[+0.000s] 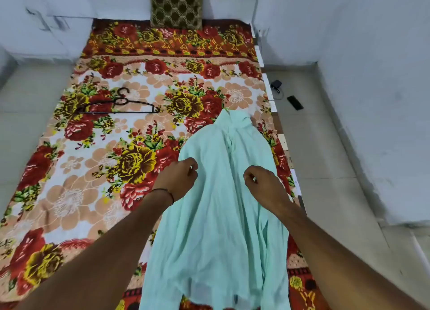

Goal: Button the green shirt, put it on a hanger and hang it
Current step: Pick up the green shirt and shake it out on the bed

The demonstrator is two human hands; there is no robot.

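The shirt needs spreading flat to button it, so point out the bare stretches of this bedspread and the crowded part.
Bare: the left stretch of the bedspread, from the hanger to the near edge, left of the green shirt; also the far band between pillow and hanger. Crowded: the right side, where the shirt lies beneath the left hand and right hand.

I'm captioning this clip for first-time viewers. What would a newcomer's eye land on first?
The loud floral bedspread fills most of the view, red and yellow blooms all over. On its right side lies the pale green shirt, collar away from the person, with the left hand and right hand over its upper part, fingers curled. A black hanger lies apart, up and left of the shirt.
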